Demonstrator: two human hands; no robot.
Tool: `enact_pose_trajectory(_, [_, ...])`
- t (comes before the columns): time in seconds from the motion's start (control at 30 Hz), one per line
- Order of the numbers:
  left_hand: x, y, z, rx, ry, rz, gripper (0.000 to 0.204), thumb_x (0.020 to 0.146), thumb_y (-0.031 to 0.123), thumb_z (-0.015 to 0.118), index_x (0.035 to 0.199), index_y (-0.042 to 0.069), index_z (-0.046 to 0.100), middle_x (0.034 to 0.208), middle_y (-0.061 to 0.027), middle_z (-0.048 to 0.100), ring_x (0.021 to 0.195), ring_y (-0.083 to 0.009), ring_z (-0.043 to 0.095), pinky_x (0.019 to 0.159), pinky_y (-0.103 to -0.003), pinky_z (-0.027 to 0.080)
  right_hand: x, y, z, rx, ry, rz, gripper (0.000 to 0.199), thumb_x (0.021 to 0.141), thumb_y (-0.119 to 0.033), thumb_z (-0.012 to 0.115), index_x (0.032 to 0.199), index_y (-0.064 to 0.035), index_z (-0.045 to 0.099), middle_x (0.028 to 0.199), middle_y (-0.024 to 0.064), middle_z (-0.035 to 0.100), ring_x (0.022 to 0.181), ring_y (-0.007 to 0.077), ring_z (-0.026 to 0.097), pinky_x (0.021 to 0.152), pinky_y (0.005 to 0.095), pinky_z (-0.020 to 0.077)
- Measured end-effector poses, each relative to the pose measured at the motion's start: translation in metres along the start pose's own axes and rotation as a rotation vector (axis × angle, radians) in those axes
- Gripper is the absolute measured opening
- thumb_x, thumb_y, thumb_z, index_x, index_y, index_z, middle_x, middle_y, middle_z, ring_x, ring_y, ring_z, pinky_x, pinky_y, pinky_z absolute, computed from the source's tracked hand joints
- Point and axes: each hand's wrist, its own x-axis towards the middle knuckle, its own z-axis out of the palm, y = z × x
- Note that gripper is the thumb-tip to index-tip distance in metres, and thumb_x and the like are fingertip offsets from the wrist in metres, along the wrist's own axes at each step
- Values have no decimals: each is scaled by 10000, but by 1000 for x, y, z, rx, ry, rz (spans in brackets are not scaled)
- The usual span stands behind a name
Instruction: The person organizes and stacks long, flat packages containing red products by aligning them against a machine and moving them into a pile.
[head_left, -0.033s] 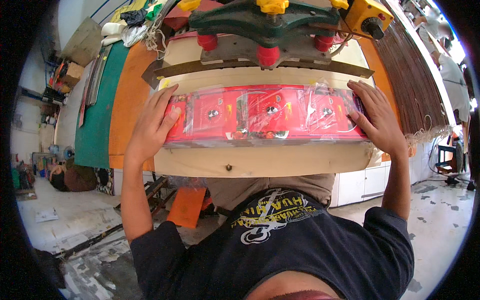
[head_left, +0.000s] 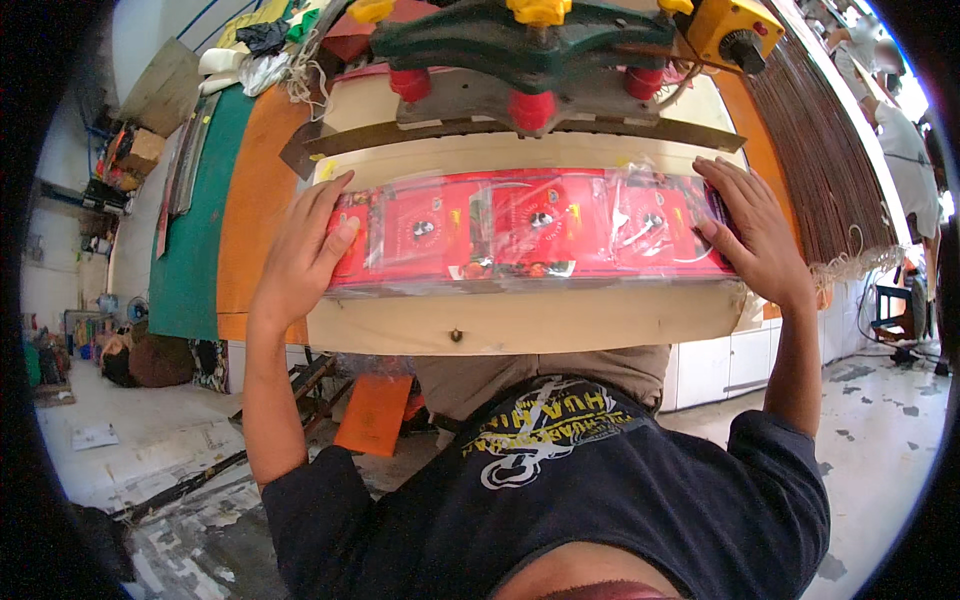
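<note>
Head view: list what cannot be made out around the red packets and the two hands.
- Ends of the row of red packets: covered by the left hand and right hand.
- Packet count: blurred by glare on the clear wrap.
- Sealing bar contact with the wooden bench: cannot be told from this angle.
- Green machine head: cut off by the top edge.
- Bench legs: hidden by the person's torso.
</note>
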Motion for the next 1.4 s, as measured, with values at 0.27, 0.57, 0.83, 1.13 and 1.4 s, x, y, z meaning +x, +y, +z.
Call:
enact_pose_trajectory(0.27, [2,2,6,37,9,-13,512,1018,312,455,1434,15,433,1336,-219,491,1252,-362,457,1094,-411,315,-3,7,8,-37,82,-1,652,953,-498,502,1437,-63,457,1476,194,452,1401,349,374,1178,469,235])
enact_pose_trajectory(0.57, [6,3,13,17,9,-48,545,1033,352,421,1471,29,407,1387,-190,472,1288,-324,439,1121,-401,281,-9,28,15,118,155,-80,591,1006,-435,478,1459,-57,443,1470,188,461,1400,329,378,1171,448,243])
enact_pose_trajectory(0.83, [4,9,9,37,-13,-46,553,1051,369,379,1494,39,380,1359,-182,474,1292,-312,431,1132,-407,263,-10,49,29,412,300,-92,487,1034,-237,493,1495,-109,404,1497,157,444,1340,294,450,1131,386,333])
enact_pose_trajectory(1.13, [5,5,4,-38,-25,-38,589,1049,394,382,1522,46,340,1513,-161,383,1396,-291,351,1171,-406,215,-16,56,31,845,281,192,587,1013,-221,527,1537,-80,301,1489,135,424,1287,189,471,1103,324,353])
enact_pose_trajectory(1.4, [0,3,3,-374,27,-69,617,1039,401,393,1533,40,316,1596,-110,299,1491,-250,222,1214,-396,140,-19,51,28,1167,252,382,732,945,-282,610,1550,-72,254,1467,193,405,1273,209,484,1066,304,374])
